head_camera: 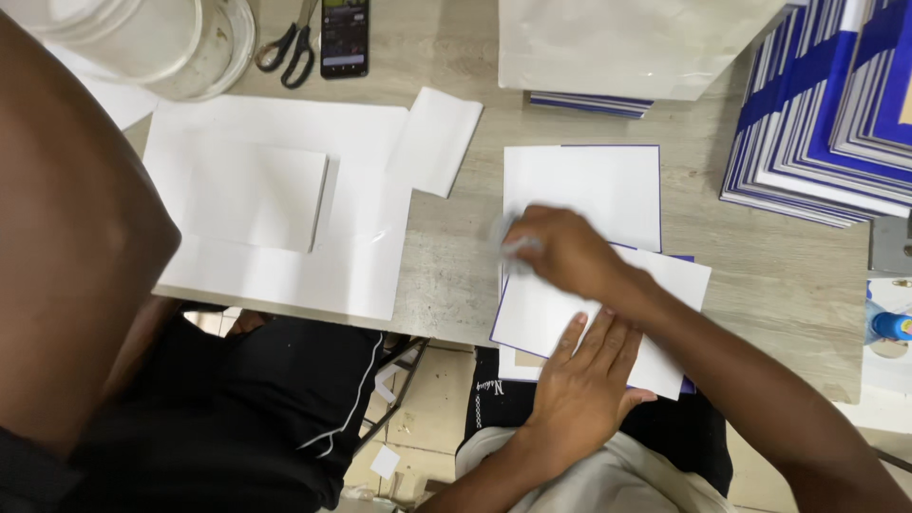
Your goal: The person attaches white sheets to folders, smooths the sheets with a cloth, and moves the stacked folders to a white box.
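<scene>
We look down on a grey wood-grain table (446, 275) with two hands at work near the centre, at about 5 o'clock. The left hand (581, 375) lies flat, fingers spread, pressing down the near edge of a white sheet with a purple border (670, 285); it grips nothing, only pins. The right hand (562, 249) crosses above it, clenched round a small pale thing (508, 237) that is blurred by motion; we cannot tell what it is, perhaps a cloth or a glue stick, and it rubs the left edge of the sheets. A second white sheet (594, 185) with the same purple edge lies just beyond, toward 12 o'clock, partly under the first. How far along: these two sheets sit loose and seem to us in mid-work, while at 2 o'clock a tall stack of blue-and-white boards (817, 114) is piled; we cannot say whether those are finished or waiting. At 9 o'clock a large white card (361, 237) carries a smaller white panel (242, 195), untouched by either hand. At 11 o'clock lie scissors (290, 47) and a dark phone (344, 36), beside a clear plastic tub (161, 43). A white bag or box (617, 43) stands at 12 o'clock. Another person's shoulder (66, 237) fills the left edge, in dark clothing.
</scene>
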